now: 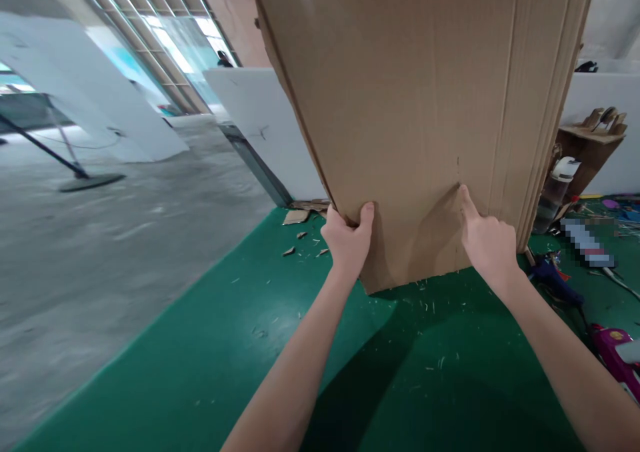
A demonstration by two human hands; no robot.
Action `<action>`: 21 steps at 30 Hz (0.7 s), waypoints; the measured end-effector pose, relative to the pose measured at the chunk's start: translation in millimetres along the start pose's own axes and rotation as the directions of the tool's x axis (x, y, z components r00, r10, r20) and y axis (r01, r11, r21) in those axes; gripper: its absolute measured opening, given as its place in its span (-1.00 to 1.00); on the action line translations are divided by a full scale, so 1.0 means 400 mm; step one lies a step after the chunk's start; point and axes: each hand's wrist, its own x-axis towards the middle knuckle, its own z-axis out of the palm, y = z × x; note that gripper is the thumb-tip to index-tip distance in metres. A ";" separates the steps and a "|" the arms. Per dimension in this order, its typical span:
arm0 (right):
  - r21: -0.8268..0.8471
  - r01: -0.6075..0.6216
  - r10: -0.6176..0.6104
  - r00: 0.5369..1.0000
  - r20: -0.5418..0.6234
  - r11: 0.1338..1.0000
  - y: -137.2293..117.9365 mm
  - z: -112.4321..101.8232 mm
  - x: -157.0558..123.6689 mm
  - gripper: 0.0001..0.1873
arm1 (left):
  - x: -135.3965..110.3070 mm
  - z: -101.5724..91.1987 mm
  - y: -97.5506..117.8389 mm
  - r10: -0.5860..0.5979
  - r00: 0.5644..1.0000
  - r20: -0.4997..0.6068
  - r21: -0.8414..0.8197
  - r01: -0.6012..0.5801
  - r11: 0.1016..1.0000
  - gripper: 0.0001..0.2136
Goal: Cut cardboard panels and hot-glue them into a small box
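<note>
A large sheet of brown corrugated cardboard (415, 105) stands nearly upright on the green floor mat (240, 345), filling the upper middle of the view. My left hand (349, 240) grips its lower left edge, thumb on the front and fingers curled behind. My right hand (487, 239) rests against the front face near the lower right, index finger stretched up along a vertical crease, the other fingers curled in. The sheet's right side shows several stacked layers or folds.
Small cardboard scraps (300, 232) litter the mat near the sheet's base. At right lie a blue glue gun (553, 280), a pink tool (617, 352), a bottle (555, 195) and a cardboard shelf (590, 149). Grey concrete floor (100, 252) and leaning white panels (100, 99) lie left.
</note>
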 end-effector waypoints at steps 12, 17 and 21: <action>-0.031 0.038 -0.039 0.997 -0.060 0.999 -0.006 0.076 -0.041 -0.05 | 0.002 0.004 0.003 0.007 1.000 -0.010 -0.019 -0.007 1.000 -0.61; -0.026 0.044 -0.046 0.996 -0.073 0.999 -0.001 0.109 -0.067 -0.09 | 0.002 0.004 0.004 0.010 1.000 -0.008 -0.031 -0.010 0.999 -0.60; -0.019 0.059 -0.060 0.996 -0.067 0.998 0.003 0.133 -0.087 -0.10 | 0.002 0.003 0.005 -0.008 1.000 0.005 -0.019 0.008 1.000 -0.60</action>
